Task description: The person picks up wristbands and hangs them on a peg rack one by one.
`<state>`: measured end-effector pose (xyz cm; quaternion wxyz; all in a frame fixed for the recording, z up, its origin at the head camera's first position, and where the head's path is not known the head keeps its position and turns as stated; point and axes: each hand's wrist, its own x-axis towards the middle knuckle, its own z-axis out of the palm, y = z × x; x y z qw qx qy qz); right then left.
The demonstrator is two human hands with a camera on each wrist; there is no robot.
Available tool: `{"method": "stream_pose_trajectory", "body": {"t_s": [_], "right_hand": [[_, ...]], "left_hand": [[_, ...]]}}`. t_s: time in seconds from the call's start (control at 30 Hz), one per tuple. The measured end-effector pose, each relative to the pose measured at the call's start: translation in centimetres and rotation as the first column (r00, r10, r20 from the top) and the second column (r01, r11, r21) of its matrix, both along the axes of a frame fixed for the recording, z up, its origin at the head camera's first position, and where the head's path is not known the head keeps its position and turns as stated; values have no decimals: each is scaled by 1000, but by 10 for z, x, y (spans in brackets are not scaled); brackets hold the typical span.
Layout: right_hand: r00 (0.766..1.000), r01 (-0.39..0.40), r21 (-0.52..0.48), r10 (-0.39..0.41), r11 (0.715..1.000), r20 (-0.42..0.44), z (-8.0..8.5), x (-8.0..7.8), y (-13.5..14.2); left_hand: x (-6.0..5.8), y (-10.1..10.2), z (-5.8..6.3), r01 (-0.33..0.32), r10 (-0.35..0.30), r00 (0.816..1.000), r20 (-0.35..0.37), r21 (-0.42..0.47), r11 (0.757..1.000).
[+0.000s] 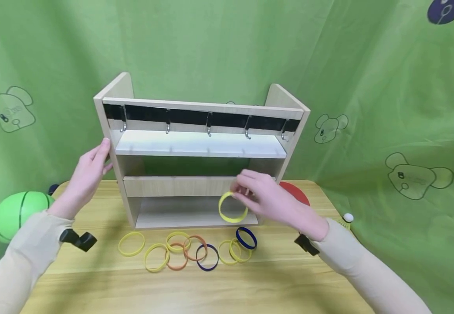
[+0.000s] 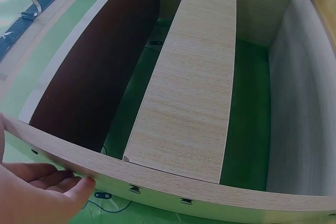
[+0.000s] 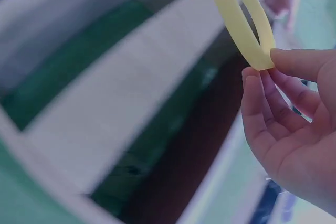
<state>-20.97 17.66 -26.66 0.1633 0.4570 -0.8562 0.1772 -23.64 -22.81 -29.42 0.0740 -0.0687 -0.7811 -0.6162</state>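
Note:
My right hand (image 1: 264,192) pinches a yellow silicone wristband (image 1: 233,219) between thumb and fingertips, in front of the lower part of a small wooden rack (image 1: 172,186). The right wrist view shows the yellow wristband (image 3: 236,27) held at one end of its loop. At the rack's left side panel (image 1: 111,159), my left hand (image 1: 87,170) rests with its fingers against the outer face. Several metal hooks (image 1: 168,122) hang bare from a black strip (image 1: 188,116) along the rack's top.
On the table (image 1: 152,292) before the rack lie several yellow, orange and blue wristbands, including an orange one (image 1: 185,250) and a dark blue one (image 1: 246,247). A green ball (image 1: 15,213) sits left, a red disc (image 1: 295,193) and a shuttlecock (image 1: 346,220) right. Green curtain (image 1: 211,48) hangs behind.

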Motion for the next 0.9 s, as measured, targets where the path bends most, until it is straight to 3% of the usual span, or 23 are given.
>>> {"method": "stream_pose_trajectory", "body": {"t_s": [0.23, 0.47, 0.63, 0.9], "right_hand": [[977, -149, -43, 140, 988, -159, 46, -6, -45], [959, -224, -89, 203, 970, -197, 81, -15, -90], [944, -265, -92, 238, 960, -228, 96, -21, -124], [935, -241, -39, 221, 970, -277, 104, -31, -165]], "left_hand": [[-1, -3, -2, 46, -48, 997, 66, 18, 999], [-3, -5, -2, 109, -116, 987, 113, 65, 992], [-3, -6, -1, 110, -119, 985, 126, 77, 991], [-4, -4, -2, 93, -101, 987, 127, 66, 993]]}}
